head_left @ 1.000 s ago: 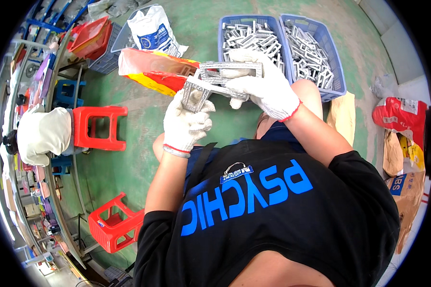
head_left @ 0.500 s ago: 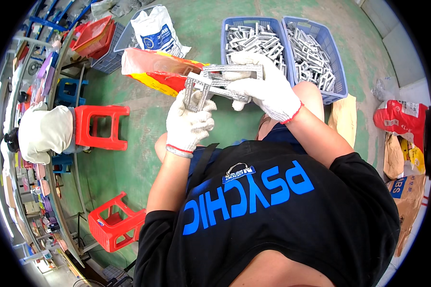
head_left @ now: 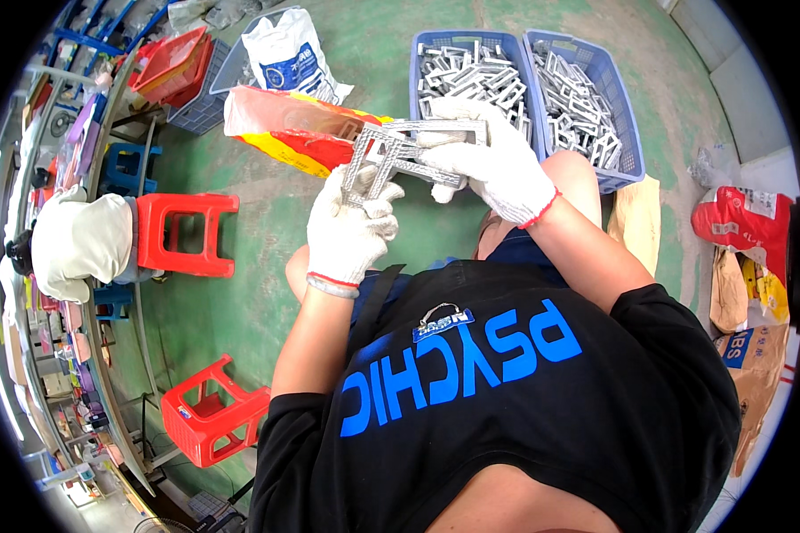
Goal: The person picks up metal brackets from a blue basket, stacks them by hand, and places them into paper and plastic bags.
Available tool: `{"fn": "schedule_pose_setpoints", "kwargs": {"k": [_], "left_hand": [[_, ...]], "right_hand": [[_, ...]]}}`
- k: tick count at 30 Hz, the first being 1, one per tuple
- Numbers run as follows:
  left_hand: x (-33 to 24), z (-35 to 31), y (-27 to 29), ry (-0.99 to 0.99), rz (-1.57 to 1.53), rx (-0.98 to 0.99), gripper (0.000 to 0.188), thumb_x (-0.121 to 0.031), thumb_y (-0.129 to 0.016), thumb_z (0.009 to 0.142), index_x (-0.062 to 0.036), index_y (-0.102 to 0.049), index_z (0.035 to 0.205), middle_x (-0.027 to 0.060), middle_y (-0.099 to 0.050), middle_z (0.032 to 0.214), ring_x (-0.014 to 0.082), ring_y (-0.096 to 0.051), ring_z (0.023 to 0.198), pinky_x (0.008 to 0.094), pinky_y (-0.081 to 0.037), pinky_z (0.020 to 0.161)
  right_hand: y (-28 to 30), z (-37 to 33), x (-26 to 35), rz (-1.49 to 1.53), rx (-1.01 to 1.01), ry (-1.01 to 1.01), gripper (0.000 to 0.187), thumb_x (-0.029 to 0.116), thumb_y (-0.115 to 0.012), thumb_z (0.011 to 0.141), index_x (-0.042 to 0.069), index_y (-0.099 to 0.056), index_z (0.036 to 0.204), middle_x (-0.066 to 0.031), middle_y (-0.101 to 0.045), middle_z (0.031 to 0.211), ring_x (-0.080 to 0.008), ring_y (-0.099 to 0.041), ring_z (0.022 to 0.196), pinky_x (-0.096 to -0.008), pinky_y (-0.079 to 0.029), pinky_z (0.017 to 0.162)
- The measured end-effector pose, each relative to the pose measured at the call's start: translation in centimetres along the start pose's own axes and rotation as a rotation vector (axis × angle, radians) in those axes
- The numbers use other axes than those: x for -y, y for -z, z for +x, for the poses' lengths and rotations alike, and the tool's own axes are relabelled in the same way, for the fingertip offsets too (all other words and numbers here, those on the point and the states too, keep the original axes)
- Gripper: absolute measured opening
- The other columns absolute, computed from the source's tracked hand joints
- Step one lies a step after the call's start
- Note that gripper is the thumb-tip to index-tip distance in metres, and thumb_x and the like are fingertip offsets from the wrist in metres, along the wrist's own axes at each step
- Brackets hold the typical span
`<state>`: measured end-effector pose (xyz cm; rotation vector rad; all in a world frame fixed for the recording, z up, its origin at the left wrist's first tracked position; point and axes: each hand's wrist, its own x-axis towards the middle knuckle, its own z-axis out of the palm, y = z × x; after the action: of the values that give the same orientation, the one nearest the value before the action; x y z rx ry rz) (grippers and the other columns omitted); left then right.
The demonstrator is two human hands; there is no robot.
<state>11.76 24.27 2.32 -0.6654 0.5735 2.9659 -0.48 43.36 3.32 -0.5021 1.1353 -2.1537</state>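
Note:
White knitted gloves cover both my hands. My left hand (head_left: 351,226) is closed on the lower end of a grey rectangular metal frame (head_left: 371,166), held up in front of me. In my right hand (head_left: 493,160) are more grey metal frames (head_left: 458,127), gripped between thumb and fingers and reaching left to the first frame, with some overlap. How many there are I cannot tell. Just behind the frames lies an open red and yellow plastic sack (head_left: 298,133) with a pale inside. The frames cover its right end.
Two blue plastic baskets (head_left: 529,98) full of similar grey frames stand ahead to the right. A white sack (head_left: 284,58) rests on a crate at the far left. Red stools (head_left: 187,235) and a person in a light top (head_left: 84,244) are by the left workbench. Bags lie right.
The frame in my left hand has tilted, its upper end now leaning right against the others. My right hand has barely moved.

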Motion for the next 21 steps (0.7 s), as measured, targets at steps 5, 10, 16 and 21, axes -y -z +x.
{"fn": "schedule_pose_setpoints", "kwargs": {"k": [5, 10, 16, 21], "left_hand": [[0.1, -0.2, 0.1, -0.009, -0.018, 0.03, 0.041, -0.036, -0.05, 0.098, -0.0028, -0.055, 0.121, 0.0239, -0.058, 0.103, 0.016, -0.053, 0.066, 0.0254, -0.045, 0.054], [0.3, -0.7, 0.1, -0.106, 0.005, 0.124, 0.046, -0.024, -0.058, 0.095, -0.0025, -0.046, 0.134, 0.0241, -0.056, 0.114, 0.0189, -0.055, 0.081, 0.0275, -0.05, 0.067], [0.3, -1.0, -0.7, -0.314, 0.407, 0.158, 0.059, -0.004, -0.063, 0.087, -0.0048, -0.039, 0.141, 0.0172, -0.05, 0.131, 0.0239, -0.055, 0.109, 0.0303, -0.05, 0.086], [0.3, -1.3, -0.8, -0.376, 0.46, 0.135, 0.08, 0.008, -0.062, 0.08, -0.0069, -0.023, 0.149, 0.0198, -0.046, 0.136, 0.0264, -0.058, 0.109, 0.0392, -0.053, 0.09]], "right_hand": [[0.2, 0.0, 0.0, 0.006, 0.004, -0.019, 0.056, 0.004, -0.067, 0.085, 0.001, -0.039, 0.134, -0.0173, -0.065, 0.106, -0.02, -0.066, 0.063, -0.0289, -0.054, 0.057], [0.4, 0.1, -0.1, -0.005, 0.029, -0.02, 0.056, 0.002, -0.066, 0.085, 0.0, -0.041, 0.135, -0.0187, -0.062, 0.114, -0.0239, -0.066, 0.092, -0.0346, -0.059, 0.062], [1.6, 0.1, -0.8, 0.033, 0.043, 0.002, 0.058, -0.002, -0.064, 0.082, 0.0, -0.041, 0.135, -0.0181, -0.061, 0.114, -0.023, -0.066, 0.088, -0.0356, -0.059, 0.064], [1.6, -0.1, -0.7, 0.001, 0.052, -0.004, 0.061, -0.005, -0.062, 0.08, 0.001, -0.04, 0.137, -0.0189, -0.061, 0.114, -0.0239, -0.066, 0.086, -0.0361, -0.059, 0.066]]}}
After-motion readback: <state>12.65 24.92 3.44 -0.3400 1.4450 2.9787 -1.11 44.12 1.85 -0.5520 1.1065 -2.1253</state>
